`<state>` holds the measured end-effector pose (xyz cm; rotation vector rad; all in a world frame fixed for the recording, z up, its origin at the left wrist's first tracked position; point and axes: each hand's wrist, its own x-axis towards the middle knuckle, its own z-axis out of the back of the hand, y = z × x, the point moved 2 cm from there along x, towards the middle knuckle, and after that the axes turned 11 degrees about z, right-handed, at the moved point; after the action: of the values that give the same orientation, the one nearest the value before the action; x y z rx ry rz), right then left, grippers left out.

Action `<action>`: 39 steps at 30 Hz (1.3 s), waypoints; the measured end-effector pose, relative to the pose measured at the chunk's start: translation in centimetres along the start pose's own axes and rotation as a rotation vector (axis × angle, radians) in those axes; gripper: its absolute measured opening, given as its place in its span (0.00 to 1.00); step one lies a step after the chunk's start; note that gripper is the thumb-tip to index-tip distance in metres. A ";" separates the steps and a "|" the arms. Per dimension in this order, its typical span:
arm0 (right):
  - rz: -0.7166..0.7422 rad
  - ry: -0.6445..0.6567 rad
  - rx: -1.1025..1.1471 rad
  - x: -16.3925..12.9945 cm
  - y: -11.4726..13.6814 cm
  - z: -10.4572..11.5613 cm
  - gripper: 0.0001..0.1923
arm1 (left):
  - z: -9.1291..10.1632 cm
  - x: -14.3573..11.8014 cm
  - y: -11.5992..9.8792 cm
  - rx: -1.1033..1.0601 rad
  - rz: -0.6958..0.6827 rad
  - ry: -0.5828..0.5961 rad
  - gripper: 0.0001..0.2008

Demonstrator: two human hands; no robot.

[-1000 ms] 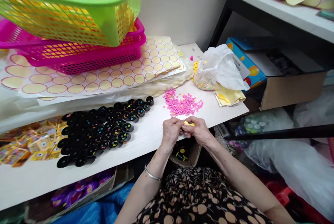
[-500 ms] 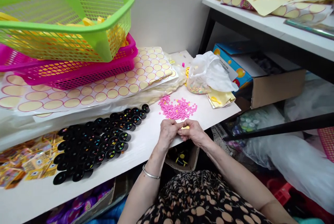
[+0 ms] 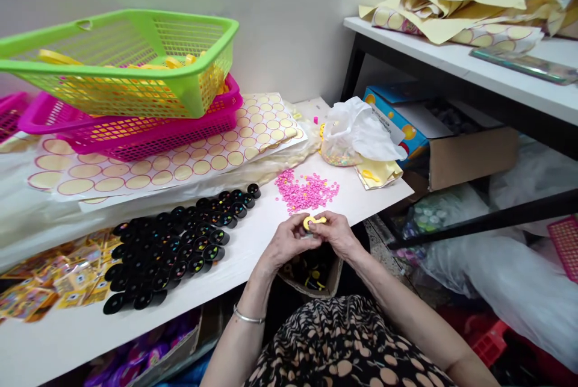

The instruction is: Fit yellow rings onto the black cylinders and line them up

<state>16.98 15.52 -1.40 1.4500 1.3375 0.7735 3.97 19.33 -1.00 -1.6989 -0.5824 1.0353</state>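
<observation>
My left hand [image 3: 289, 241] and my right hand [image 3: 337, 235] meet at the front edge of the white table [image 3: 253, 242], both pinching a small yellow ring-shaped piece [image 3: 312, 221]. Just beyond my fingers lies a heap of small pink beads [image 3: 306, 189]. To the left, several black round caps [image 3: 180, 242] with coloured dots inside lie in a tight cluster on the table.
A green basket [image 3: 135, 68] sits stacked on pink baskets [image 3: 149, 131] over sheets of round stickers [image 3: 180, 161]. A white plastic bag [image 3: 356, 134] and a blue box [image 3: 397, 116] lie at the right. Yellow packets [image 3: 54, 278] lie far left. An open carton [image 3: 316, 269] sits under my hands. A shelf [image 3: 474, 62] holds paper.
The view has tilted up and shifted. My hands have turned the yellow piece so its ring shape faces up, and they have lifted slightly off the table edge.
</observation>
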 end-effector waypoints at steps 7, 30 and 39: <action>-0.037 -0.001 0.132 -1.1 0.4 1.7 0.16 | -1.0 0.8 1.5 0.154 -0.119 -0.176 0.15; -0.181 0.636 -0.133 -2.3 2.6 2.4 0.29 | -3.9 -4.0 -0.8 0.879 -0.604 -0.080 0.06; -0.113 0.468 -0.114 -3.5 1.4 2.0 0.22 | -3.6 -3.9 -0.3 0.824 -0.648 -0.013 0.05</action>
<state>18.59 11.83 -0.21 1.1300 1.6770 1.1411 5.07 14.55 1.10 -0.7008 -0.5515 0.6615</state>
